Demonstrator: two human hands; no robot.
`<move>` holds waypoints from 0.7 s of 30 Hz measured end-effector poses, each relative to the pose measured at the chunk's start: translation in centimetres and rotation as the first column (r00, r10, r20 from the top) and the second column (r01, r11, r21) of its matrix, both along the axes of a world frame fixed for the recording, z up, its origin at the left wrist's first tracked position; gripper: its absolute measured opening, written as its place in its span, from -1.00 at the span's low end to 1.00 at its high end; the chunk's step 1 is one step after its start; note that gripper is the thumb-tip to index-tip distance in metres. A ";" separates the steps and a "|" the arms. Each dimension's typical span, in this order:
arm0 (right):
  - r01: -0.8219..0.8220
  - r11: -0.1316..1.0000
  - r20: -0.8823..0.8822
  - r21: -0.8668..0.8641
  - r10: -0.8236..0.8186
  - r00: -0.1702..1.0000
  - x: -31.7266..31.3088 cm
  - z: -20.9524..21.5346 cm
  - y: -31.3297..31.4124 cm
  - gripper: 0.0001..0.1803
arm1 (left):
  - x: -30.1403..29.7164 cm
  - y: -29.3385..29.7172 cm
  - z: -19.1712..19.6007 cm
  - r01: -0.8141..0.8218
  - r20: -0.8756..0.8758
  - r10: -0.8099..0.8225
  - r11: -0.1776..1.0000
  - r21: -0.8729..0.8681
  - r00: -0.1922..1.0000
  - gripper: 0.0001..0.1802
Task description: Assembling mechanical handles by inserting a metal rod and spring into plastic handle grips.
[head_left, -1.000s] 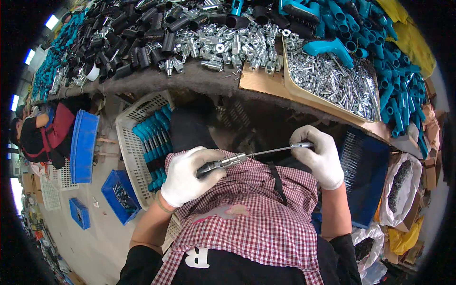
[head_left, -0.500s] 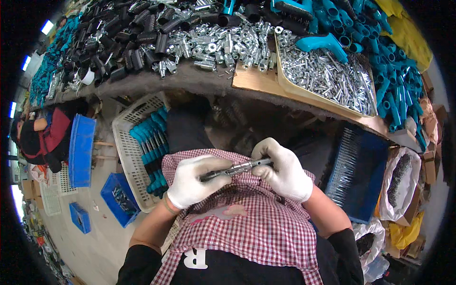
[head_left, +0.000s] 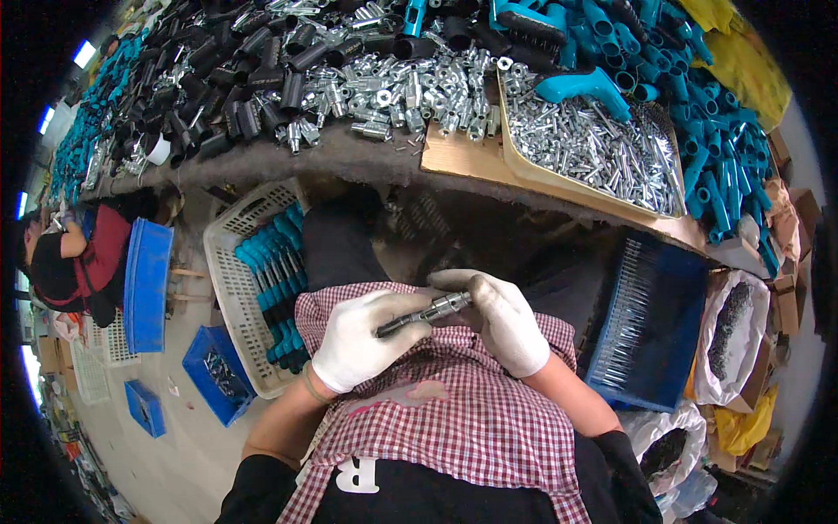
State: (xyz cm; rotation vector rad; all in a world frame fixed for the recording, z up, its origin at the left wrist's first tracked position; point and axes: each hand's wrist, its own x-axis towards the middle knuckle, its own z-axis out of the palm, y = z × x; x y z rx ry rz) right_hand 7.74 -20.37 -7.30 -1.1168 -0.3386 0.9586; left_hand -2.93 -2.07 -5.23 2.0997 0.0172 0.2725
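Over my lap, my left hand (head_left: 360, 342) in a white glove grips a slim metal tool shaft (head_left: 429, 313), silver at its right part and dark at its left end. The shaft tilts slightly, its right end higher. My right hand (head_left: 511, 325), gloved likewise with greyish fingertips, closes around that right end, and its fingers hide the tip. Beneath both hands lies a red-and-white checked apron (head_left: 471, 419).
Ahead, a bench (head_left: 349, 157) bears heaps of silver fittings, black sleeves and teal handles (head_left: 711, 188). A shallow tray (head_left: 594, 194) holds small metal pins. Left stands a white crate (head_left: 229, 301) of teal-handled tools; right, a blue bin (head_left: 659, 349) of thin metal rods. Another person (head_left: 87, 258) sits far left.
My right hand has shifted slightly left along the shaft and turned, its fingers now stretched over the end that stuck out before. My left hand keeps its grip.
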 end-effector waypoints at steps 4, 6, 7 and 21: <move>0.036 0.996 0.120 -0.079 -0.026 0.992 -0.8 -0.8 0.8 -0.36 | 0.4 -0.3 -0.5 -0.017 -0.009 0.017 1.000 -0.015 1.000 -0.71; 0.023 0.997 0.133 -0.068 -0.014 0.991 -0.5 -0.9 1.0 -0.35 | 0.6 -0.2 -0.8 -0.027 0.014 0.027 1.000 -0.009 1.000 -0.71; 0.015 0.998 0.148 -0.058 -0.007 0.989 -0.2 -0.8 1.1 -0.33 | 0.8 -0.1 -0.9 -0.033 0.040 0.033 0.999 -0.004 0.999 -0.72; 0.473 0.879 0.998 0.058 -0.034 -0.059 18.1 12.3 3.7 -0.83 | 1.2 3.3 0.7 -0.219 0.055 0.220 0.976 -0.008 0.974 -0.73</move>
